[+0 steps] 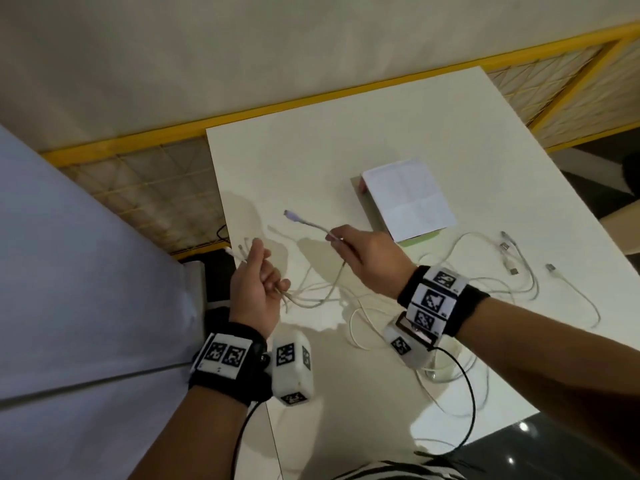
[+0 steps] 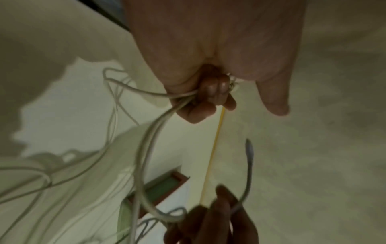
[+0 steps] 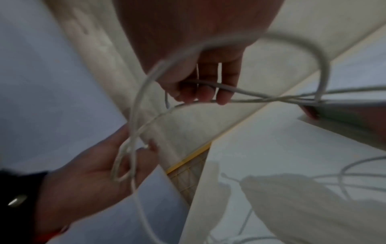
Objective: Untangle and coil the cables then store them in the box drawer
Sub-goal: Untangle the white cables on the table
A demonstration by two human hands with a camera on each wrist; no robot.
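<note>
Two bare hands work above a white table (image 1: 346,140), each wrist wearing a black band with printed marker tiles. At the table's left edge, the left hand (image 1: 258,289) is raised with its fingers curled tight round a bundle of white cables (image 1: 304,296); several plug ends (image 1: 242,245) stick up past the thumb, and the strands droop from the fist onto the tabletop. Just right of it, the right hand (image 1: 367,261) pinches one white cable (image 1: 313,226) between thumb and fingers, its connector (image 1: 290,215) pointing up and left (the tip looks pale purple). Behind that hand, near the table's middle, sits the box (image 1: 408,200), white-topped with a green side. Along the right edge lie more loose cables (image 1: 519,268), looped and overlapping, with connectors showing.
</note>
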